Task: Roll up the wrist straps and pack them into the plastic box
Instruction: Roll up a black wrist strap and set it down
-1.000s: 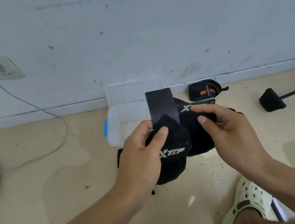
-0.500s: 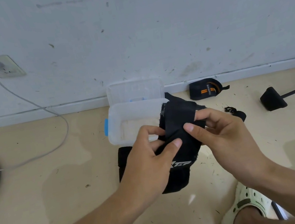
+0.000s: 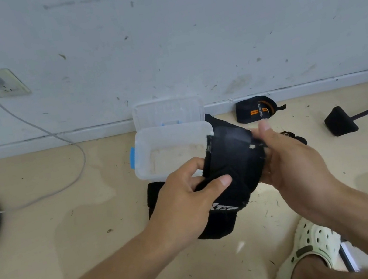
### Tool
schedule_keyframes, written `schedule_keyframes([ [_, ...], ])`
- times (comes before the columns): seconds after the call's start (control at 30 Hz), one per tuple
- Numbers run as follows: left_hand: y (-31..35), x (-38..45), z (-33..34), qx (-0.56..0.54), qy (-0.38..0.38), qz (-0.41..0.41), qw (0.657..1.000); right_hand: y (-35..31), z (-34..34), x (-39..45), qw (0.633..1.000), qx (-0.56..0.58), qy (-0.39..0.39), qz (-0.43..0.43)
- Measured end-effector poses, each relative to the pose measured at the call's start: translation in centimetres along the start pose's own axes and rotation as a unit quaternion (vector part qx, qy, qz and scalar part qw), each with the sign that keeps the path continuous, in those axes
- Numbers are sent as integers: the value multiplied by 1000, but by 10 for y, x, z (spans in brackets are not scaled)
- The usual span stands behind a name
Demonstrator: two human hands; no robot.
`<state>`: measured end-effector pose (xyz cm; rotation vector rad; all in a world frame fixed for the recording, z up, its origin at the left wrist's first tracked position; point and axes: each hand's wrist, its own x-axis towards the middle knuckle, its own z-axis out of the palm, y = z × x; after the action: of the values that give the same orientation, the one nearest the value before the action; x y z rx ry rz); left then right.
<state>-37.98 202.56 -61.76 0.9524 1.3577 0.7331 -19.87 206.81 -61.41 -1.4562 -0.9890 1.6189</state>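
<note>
Wrist strap (image 3: 231,163), black with white lettering, is mid-roll, held in the air just in front of the plastic box (image 3: 172,151). Left hand (image 3: 189,202) grips the lower part, thumb pressed across the fabric. Right hand (image 3: 292,159) wraps around the roll's right side, fingers curled behind it. Box sits open on the floor against the wall, lid up, looks empty. A second strap (image 3: 256,111), orange-striped, already rolled, lies beside the box near the wall. Step in hand: rolling. Next move likely needs the loose tail wound tight and fastened, then the roll dropped into the box.
</note>
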Motion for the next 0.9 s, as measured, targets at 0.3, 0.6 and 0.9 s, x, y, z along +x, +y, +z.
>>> schedule_keyframes([
  [0.3,2,4,-7,25,14,7,1000,-4,2,-1,996,-41,-75,-25],
  [0.6,0,4,-6,31,-2,-1,1000,6,1,-5,973,-178,-10,-148],
  [0.9,3,11,-2,-40,57,-42,997,7,-1,-9,984,-122,-73,-104],
])
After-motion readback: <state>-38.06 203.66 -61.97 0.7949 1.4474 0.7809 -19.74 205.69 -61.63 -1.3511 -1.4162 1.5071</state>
